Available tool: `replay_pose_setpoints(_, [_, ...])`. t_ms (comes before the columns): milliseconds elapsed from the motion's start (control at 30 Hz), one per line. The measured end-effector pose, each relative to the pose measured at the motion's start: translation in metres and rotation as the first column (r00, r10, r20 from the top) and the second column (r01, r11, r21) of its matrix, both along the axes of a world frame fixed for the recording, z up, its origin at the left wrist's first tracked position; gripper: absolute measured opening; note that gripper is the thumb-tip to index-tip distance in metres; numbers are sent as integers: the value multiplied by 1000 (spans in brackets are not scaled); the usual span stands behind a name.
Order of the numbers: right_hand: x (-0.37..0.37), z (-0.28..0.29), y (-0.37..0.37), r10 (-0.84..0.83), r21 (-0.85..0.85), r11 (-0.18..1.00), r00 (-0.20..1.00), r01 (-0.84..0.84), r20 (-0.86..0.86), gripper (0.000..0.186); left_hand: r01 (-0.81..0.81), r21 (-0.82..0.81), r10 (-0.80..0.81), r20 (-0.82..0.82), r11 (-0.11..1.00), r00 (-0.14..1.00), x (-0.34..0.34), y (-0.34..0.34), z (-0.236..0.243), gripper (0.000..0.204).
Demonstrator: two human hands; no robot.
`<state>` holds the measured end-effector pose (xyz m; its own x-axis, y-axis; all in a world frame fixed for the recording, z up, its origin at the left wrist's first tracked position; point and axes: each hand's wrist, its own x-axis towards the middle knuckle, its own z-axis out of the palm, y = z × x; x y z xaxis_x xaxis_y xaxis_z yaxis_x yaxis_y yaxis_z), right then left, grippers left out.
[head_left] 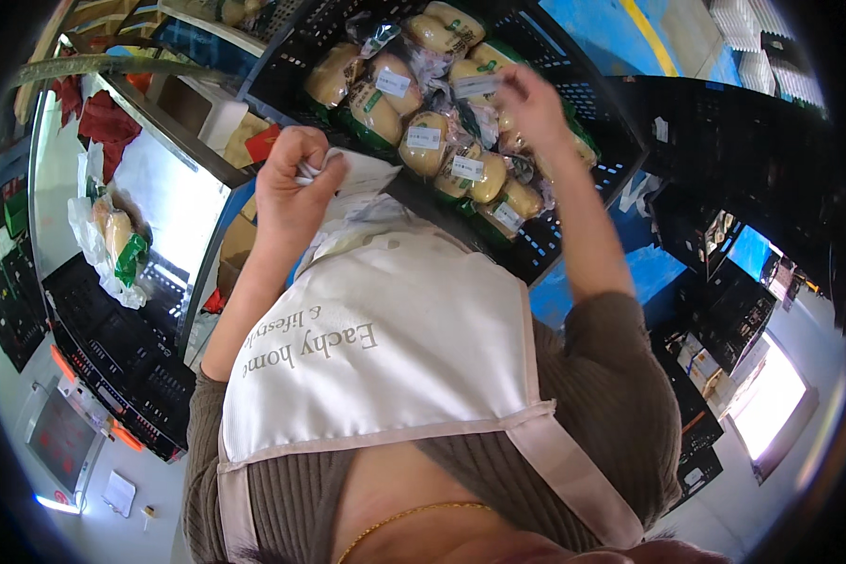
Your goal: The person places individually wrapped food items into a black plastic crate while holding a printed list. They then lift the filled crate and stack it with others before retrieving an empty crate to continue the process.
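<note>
A black plastic crate point(620, 113) in front of me holds several clear bags of potatoes point(376, 115) with green printed parts. White labels point(424, 138) are stuck on several of the bags. Left of the crate, my left hand point(301, 174) is closed around a folded sheet of white labels point(362, 179), which hangs over my apron. My right hand point(536, 108) reaches over the crate's far right part, slightly blurred. Its fingertips pinch the end of a single white label point(477, 86) just over a potato bag; whether that label touches the bag I cannot tell.
A bright white table point(174, 202) on the left bears another bag of potatoes point(120, 235) and a dark red cloth point(109, 130). Stacked black crates point(117, 348) stand at the lower left, and more black crates point(724, 141) on the right. The floor point(583, 33) is blue.
</note>
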<state>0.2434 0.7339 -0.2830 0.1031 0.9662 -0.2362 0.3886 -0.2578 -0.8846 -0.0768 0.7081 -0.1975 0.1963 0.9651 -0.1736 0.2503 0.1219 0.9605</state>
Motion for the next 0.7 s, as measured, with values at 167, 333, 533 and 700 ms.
replay_pose_setpoints(167, [66, -53, 102, 495, -71, 755, 496, -652, 714, 13, 89, -140, -59, 206, 986, 977, -10, 8, 22, 29])
replay_pose_setpoints(333, [19, -57, 143, 822, -573, 491, 131, -656, 554, 13, 73, -197, -32, 202, 978, 979, -8, -2, 33, 17])
replay_pose_setpoints(533, [23, -99, 128, 695, -463, 610, 153, -643, 703, 25, 153, -151, -139, 100, 977, 985, -23, -7, 32, 10])
replay_pose_setpoints(700, [19, -95, 83, 464, -103, 718, 364, -688, 808, 31, 320, 319, -216, -321, 892, 922, -20, 8, 33, 13])
